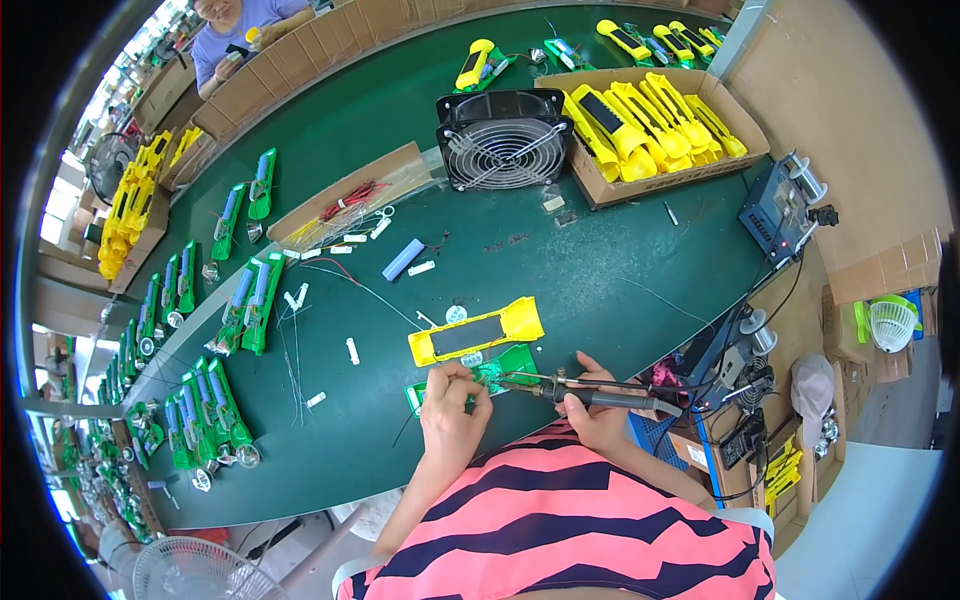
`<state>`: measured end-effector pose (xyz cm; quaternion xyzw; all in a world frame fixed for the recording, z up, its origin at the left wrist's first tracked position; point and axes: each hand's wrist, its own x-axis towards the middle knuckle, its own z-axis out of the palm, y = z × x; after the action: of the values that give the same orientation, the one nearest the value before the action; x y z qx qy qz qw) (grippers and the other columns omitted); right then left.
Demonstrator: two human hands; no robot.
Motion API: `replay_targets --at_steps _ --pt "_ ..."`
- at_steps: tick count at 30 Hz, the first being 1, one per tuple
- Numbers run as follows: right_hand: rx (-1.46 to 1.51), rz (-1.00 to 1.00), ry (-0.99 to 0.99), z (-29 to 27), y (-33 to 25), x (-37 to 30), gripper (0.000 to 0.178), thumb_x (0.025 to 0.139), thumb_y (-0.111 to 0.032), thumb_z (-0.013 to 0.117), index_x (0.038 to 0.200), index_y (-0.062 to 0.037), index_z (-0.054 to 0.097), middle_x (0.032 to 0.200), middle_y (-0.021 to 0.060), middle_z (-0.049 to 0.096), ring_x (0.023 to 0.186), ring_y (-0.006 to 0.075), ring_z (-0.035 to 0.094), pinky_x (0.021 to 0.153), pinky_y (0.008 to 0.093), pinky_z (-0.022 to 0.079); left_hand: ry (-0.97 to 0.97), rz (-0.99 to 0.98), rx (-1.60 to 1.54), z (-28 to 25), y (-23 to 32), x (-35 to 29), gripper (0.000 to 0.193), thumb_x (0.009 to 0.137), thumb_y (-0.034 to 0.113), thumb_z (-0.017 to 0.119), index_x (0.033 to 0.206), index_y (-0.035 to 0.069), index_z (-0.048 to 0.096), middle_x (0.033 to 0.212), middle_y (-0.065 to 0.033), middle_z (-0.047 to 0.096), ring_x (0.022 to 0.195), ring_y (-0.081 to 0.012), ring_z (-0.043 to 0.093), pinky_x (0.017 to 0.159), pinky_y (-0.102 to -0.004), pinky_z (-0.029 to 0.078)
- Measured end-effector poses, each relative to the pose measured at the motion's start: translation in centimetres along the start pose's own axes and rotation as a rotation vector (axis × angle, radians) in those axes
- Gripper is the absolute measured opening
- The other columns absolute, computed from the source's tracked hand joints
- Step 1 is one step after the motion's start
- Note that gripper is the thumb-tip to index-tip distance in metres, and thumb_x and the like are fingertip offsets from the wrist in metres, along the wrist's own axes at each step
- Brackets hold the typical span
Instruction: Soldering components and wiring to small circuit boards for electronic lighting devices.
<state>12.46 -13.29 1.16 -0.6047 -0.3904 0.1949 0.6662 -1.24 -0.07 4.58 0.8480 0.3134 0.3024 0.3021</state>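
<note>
My right hand (597, 412) is closed round the grey handle of a soldering iron (625, 401), which has a thin metal feed tube along it. Its tip points left, at a small green circuit board (487, 375) in a green plastic housing (518, 362). Over the left part of that housing, my left hand (452, 412) has its fingers curled in a pinch. What they pinch is too small to make out. Just beyond lies a yellow plastic housing (525, 320) with a dark panel (468, 336). A thin dark wire hangs by my left hand.
Ahead stand a black fan (503, 150) and a carton (660, 180) of yellow housings. A blue cylindrical cell (403, 259) and small white connectors lie on the green table (590, 260). Green assemblies (215, 415) line the left. Soldering stations (775, 215) stand right. Another person (240, 40) sits far left.
</note>
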Motion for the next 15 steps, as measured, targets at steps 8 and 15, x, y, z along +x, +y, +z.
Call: replay_targets --at_steps 8,15 --pt "0.028 0.053 0.023 -0.1 0.3 -0.4 0.018 0.075 0.002 0.056 0.092 -0.0005 0.050 0.061 0.0049 0.058 0.059 0.0106 0.059 0.103 0.0444 0.022 -0.030 -0.030 -0.001 0.0 0.1 0.3 0.014 0.058 -0.008 0.062 0.064 0.000 0.053 0.087 -0.0121 0.050 0.071 -0.0252 0.054 0.057 -0.0314 0.045" --pt "0.086 -0.001 0.094 -0.5 -0.9 0.8 0.017 0.073 0.000 0.060 0.088 -0.0025 0.054 0.061 0.0024 0.060 0.061 0.0105 0.058 0.099 0.0462 0.026 -0.056 -0.036 0.010 -0.1 0.1 0.6 0.013 0.058 -0.008 0.061 0.064 -0.001 0.052 0.087 -0.0135 0.049 0.071 -0.0263 0.054 0.058 -0.0325 0.045"
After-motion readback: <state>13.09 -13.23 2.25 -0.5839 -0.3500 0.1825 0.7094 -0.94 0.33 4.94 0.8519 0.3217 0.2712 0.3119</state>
